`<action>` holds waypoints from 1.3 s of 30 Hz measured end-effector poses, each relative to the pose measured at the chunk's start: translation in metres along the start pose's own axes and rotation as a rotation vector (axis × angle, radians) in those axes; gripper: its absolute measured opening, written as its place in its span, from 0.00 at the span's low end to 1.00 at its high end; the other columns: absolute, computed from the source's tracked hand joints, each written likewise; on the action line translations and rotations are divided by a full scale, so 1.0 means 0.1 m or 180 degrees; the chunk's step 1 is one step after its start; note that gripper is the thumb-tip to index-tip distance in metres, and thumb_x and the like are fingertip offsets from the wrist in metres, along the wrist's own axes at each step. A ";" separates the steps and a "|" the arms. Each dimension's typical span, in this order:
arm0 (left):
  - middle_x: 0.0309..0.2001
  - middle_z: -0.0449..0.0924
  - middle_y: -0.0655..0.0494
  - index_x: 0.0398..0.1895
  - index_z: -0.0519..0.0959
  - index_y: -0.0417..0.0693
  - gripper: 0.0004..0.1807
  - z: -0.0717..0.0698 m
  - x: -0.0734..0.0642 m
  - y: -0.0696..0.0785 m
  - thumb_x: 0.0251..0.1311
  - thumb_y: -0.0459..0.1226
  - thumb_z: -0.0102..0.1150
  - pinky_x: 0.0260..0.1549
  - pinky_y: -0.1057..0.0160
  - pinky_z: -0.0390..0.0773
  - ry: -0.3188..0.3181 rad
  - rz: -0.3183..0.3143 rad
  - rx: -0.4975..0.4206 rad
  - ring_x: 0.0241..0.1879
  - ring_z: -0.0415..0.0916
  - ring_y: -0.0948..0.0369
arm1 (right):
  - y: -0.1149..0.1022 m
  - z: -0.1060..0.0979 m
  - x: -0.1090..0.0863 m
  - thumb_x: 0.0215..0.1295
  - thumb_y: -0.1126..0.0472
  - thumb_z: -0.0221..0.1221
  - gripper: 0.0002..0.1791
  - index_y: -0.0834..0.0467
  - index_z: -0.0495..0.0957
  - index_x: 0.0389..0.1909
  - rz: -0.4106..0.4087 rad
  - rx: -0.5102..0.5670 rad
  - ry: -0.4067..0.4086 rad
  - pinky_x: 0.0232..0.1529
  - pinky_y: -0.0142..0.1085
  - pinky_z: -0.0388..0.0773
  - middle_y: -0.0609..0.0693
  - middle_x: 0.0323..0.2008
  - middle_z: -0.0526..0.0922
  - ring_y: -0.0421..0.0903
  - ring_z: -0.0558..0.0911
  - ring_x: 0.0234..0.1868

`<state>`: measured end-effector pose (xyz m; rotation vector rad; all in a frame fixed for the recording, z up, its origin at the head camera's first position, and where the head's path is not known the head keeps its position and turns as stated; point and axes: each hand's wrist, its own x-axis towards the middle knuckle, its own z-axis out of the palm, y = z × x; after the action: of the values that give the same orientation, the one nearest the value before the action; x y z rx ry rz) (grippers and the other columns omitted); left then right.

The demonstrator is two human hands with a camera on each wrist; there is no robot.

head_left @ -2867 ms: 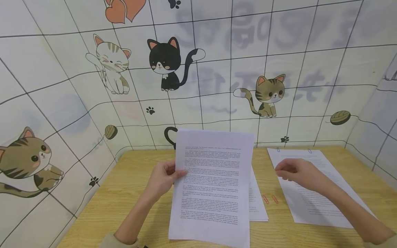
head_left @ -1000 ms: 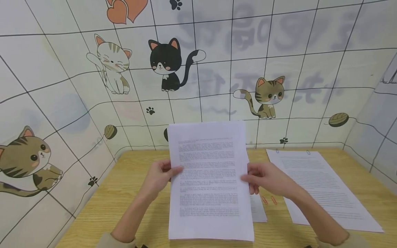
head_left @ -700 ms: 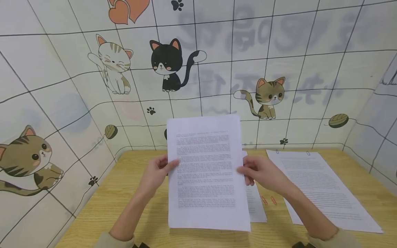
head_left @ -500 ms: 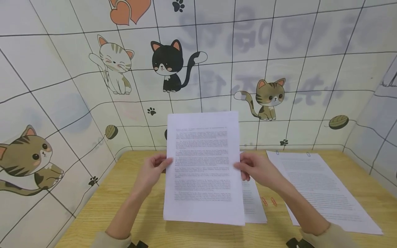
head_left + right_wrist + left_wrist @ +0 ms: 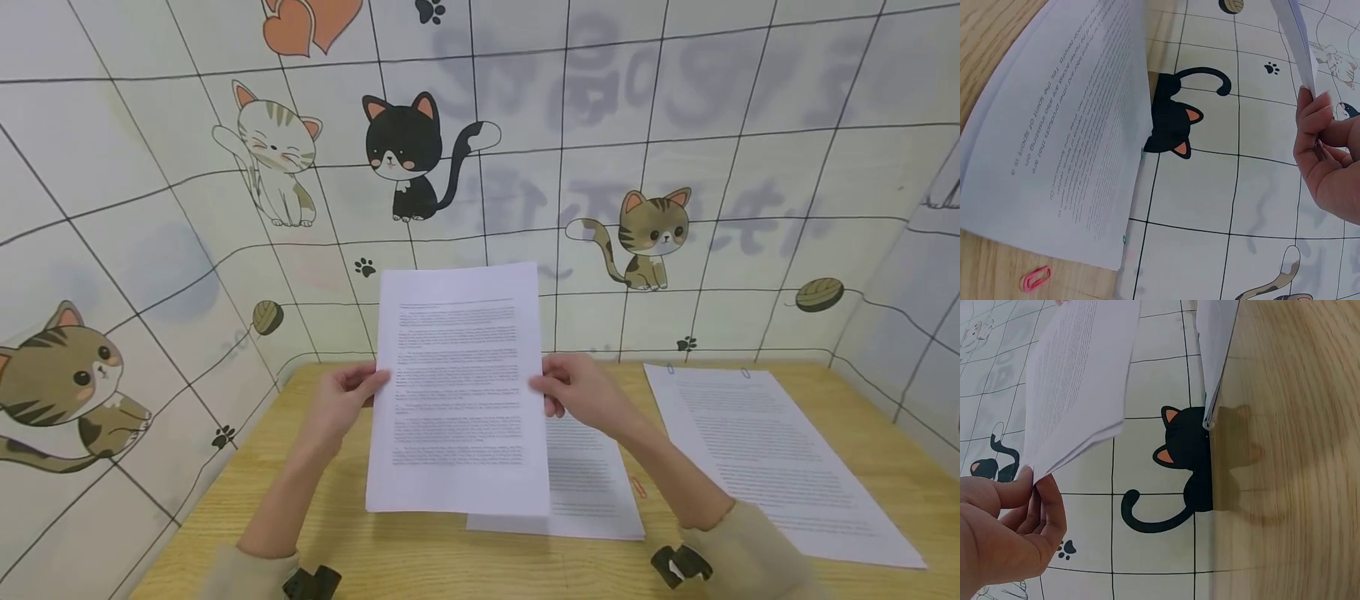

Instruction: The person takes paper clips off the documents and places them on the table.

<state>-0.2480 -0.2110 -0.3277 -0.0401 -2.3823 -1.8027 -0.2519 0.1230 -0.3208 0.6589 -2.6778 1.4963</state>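
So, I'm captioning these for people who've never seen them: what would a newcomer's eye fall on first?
Probably the printed pages held up near the centre of the head view, pinched at their side edges by the left hand and right hand. Next, the black-and-white cartoon cat on the wall above them. Last, perhaps, the small red paper clip on the wooden table, beside a printed stack.

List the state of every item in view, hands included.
Held sheets: raised off the table, no clip visible
Middle papers: on the table, clipped, partly hidden
Right papers: on the table, clipped at far edge
Red paper clip: loose on the table
Left hand: pinching sheets' left edge
Right hand: pinching sheets' right edge
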 end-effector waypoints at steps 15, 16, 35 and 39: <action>0.48 0.82 0.39 0.59 0.76 0.28 0.21 -0.28 0.20 -0.22 0.70 0.36 0.61 0.37 0.71 0.80 0.0173 -0.0037 0.0385 0.36 0.80 0.63 | 0.02 0.48 0.34 0.70 0.67 0.61 0.05 0.63 0.79 0.33 0.0276 0.0211 -0.0013 0.24 0.30 0.72 0.49 0.16 0.78 0.42 0.77 0.18; 0.47 0.82 0.39 0.59 0.76 0.28 0.21 -0.30 0.21 -0.23 0.70 0.36 0.61 0.37 0.71 0.80 0.0183 -0.0032 0.0427 0.35 0.80 0.63 | 0.02 0.51 0.35 0.70 0.67 0.61 0.05 0.64 0.79 0.33 0.0276 0.0221 -0.0018 0.24 0.30 0.73 0.49 0.16 0.78 0.42 0.77 0.18; 0.42 0.82 0.44 0.53 0.79 0.30 0.17 -0.60 0.32 -0.51 0.68 0.35 0.63 0.33 0.68 0.78 0.0245 -0.0127 0.0778 0.35 0.77 0.59 | 0.00 0.97 0.60 0.68 0.73 0.59 0.04 0.72 0.77 0.39 0.0727 0.0679 -0.0172 0.30 0.33 0.84 0.54 0.22 0.83 0.40 0.81 0.19; 0.40 0.83 0.46 0.52 0.79 0.29 0.17 -0.66 0.32 -0.57 0.67 0.35 0.63 0.33 0.67 0.77 0.0194 -0.0181 0.0855 0.35 0.76 0.59 | 0.03 1.06 0.63 0.66 0.74 0.61 0.04 0.73 0.78 0.38 0.0776 0.0691 -0.0141 0.31 0.36 0.85 0.55 0.21 0.84 0.41 0.82 0.19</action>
<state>-0.2793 -0.2919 -0.3604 0.1132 -2.5819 -1.4666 -0.2898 0.0153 -0.3681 0.3835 -2.7355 1.8719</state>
